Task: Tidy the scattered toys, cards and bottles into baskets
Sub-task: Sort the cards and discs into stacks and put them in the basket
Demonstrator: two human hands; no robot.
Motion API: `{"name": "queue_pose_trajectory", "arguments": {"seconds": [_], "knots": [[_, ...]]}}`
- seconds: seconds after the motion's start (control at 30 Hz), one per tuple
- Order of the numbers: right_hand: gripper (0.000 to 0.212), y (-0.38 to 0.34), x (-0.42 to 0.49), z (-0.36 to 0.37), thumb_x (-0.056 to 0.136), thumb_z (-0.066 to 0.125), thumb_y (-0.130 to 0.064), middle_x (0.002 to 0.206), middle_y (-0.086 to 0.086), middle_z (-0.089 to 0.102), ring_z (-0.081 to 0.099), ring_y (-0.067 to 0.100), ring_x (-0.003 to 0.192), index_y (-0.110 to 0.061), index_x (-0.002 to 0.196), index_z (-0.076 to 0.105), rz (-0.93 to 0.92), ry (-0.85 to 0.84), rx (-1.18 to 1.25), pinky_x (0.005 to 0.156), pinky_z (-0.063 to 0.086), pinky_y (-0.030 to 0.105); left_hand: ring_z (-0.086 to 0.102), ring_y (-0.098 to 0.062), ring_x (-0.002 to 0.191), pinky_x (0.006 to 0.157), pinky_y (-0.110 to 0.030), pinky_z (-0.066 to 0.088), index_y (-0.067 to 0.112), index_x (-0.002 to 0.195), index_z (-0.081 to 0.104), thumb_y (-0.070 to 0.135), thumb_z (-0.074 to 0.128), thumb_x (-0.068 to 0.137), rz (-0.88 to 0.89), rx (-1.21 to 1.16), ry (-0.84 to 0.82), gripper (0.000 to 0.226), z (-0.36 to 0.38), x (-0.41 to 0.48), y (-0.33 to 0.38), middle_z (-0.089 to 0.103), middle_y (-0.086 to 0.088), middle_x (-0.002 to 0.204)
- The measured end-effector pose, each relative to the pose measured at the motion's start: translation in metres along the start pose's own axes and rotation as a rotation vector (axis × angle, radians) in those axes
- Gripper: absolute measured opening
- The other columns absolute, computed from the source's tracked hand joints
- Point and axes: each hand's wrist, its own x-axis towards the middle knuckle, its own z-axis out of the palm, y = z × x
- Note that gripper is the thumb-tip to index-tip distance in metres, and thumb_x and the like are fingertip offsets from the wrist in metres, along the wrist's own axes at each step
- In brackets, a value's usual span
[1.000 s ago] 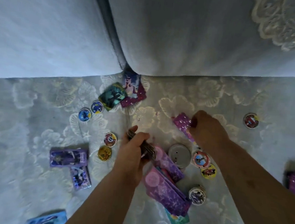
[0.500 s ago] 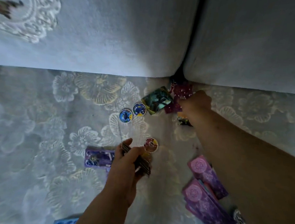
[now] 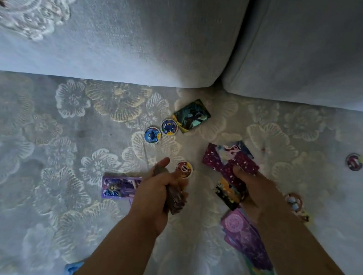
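Observation:
Cards and round discs lie scattered on a lace-covered seat. My left hand (image 3: 160, 192) is shut on a stack of cards (image 3: 174, 199), held edge-on. My right hand (image 3: 252, 194) grips a fan of purple starry cards (image 3: 229, 161) with a picture card among them and a dark card (image 3: 228, 193) below. A teal card (image 3: 192, 115) lies near the cushion gap, two blue discs (image 3: 169, 127) (image 3: 152, 135) beside it. A pink disc (image 3: 184, 169) sits just past my left thumb. A purple card (image 3: 119, 186) lies left of my left hand.
Pink and purple cards (image 3: 244, 237) are piled under my right forearm. One disc (image 3: 353, 161) lies far right, others (image 3: 294, 202) beside my right wrist. Two grey back cushions (image 3: 141, 35) rise behind, with a gap (image 3: 239, 43) between them. A blue card corner (image 3: 73, 268) shows at the bottom.
My right hand has come back from the cushion gap toward me, bringing the purple cards it took hold of there. My left hand still holds its stack.

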Motion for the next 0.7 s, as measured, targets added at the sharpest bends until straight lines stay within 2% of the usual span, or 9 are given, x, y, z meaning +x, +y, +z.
{"name": "queue_pose_trajectory", "arguments": {"seconds": [0.1, 0.17, 0.23, 0.33, 0.43, 0.57, 0.63, 0.7], "knots": [[0.022, 0.004, -0.028, 0.005, 0.088, 0.061, -0.007, 0.089, 0.008, 0.075, 0.072, 0.019, 0.070, -0.011, 0.108, 0.068, 0.077, -0.185, 0.072, 0.054, 0.059, 0.034, 0.068, -0.031, 0.086, 0.074, -0.042, 0.054, 0.016, 0.127, 0.057, 0.008, 0.068, 0.080, 0.020, 0.056, -0.092, 0.049, 0.015, -0.005, -0.006, 0.070, -0.016, 0.110], [0.025, 0.008, -0.041, 0.013, 0.086, 0.061, -0.008, 0.096, 0.013, 0.074, 0.073, 0.022, 0.075, -0.008, 0.110, 0.068, 0.145, -0.300, 0.041, 0.059, 0.060, 0.038, 0.068, -0.034, 0.096, 0.082, -0.046, 0.056, 0.013, 0.126, 0.060, 0.013, 0.067, 0.078, 0.044, 0.090, -0.174, 0.049, 0.022, -0.010, -0.006, 0.070, -0.017, 0.113], [0.035, 0.006, -0.050, 0.014, 0.078, 0.064, -0.010, 0.099, 0.015, 0.073, 0.072, 0.024, 0.078, -0.006, 0.113, 0.067, 0.177, -0.369, 0.024, 0.065, 0.061, 0.041, 0.069, -0.034, 0.096, 0.081, -0.047, 0.056, 0.015, 0.122, 0.063, 0.004, 0.060, 0.086, 0.074, 0.096, -0.170, 0.038, 0.028, -0.013, -0.005, 0.071, -0.017, 0.111], [0.047, -0.001, -0.048, 0.010, 0.072, 0.065, -0.011, 0.102, 0.018, 0.072, 0.072, 0.028, 0.083, -0.002, 0.118, 0.063, 0.160, -0.372, 0.082, 0.062, 0.060, 0.039, 0.071, -0.032, 0.089, 0.074, -0.045, 0.059, 0.016, 0.118, 0.065, -0.005, 0.052, 0.091, 0.093, 0.125, -0.175, 0.037, 0.026, -0.014, -0.002, 0.073, -0.016, 0.106], [0.047, -0.010, -0.044, 0.006, 0.075, 0.064, -0.013, 0.114, 0.020, 0.067, 0.067, 0.033, 0.100, -0.004, 0.121, 0.062, 0.177, -0.373, 0.135, 0.072, 0.060, 0.044, 0.072, -0.031, 0.087, 0.071, -0.042, 0.060, 0.015, 0.117, 0.064, -0.007, 0.051, 0.089, 0.085, 0.162, -0.244, 0.037, 0.025, -0.020, -0.002, 0.073, -0.015, 0.105], [0.033, -0.015, -0.041, 0.002, 0.084, 0.060, -0.012, 0.102, 0.015, 0.072, 0.072, 0.026, 0.081, -0.005, 0.116, 0.064, 0.176, -0.329, 0.163, 0.066, 0.060, 0.044, 0.071, -0.032, 0.089, 0.077, -0.046, 0.058, 0.016, 0.119, 0.064, 0.002, 0.055, 0.086, 0.068, 0.165, -0.277, 0.037, 0.022, -0.024, -0.007, 0.072, -0.016, 0.108], [0.035, -0.020, -0.037, -0.008, 0.085, 0.060, -0.013, 0.094, 0.013, 0.073, 0.072, 0.025, 0.075, -0.003, 0.119, 0.062, 0.098, -0.261, 0.190, 0.070, 0.059, 0.048, 0.070, -0.028, 0.079, 0.067, -0.038, 0.058, 0.016, 0.113, 0.067, 0.009, 0.057, 0.084, 0.033, 0.150, -0.226, 0.032, 0.017, -0.022, -0.008, 0.073, -0.014, 0.100], [0.036, -0.028, -0.040, -0.017, 0.083, 0.059, -0.012, 0.084, 0.011, 0.073, 0.070, 0.022, 0.068, -0.001, 0.117, 0.060, 0.017, -0.320, 0.099, 0.063, 0.059, 0.043, 0.067, -0.026, 0.075, 0.067, -0.034, 0.054, 0.015, 0.103, 0.068, 0.019, 0.059, 0.084, -0.026, 0.132, -0.186, 0.022, 0.011, -0.019, -0.008, 0.069, -0.012, 0.095]]}}
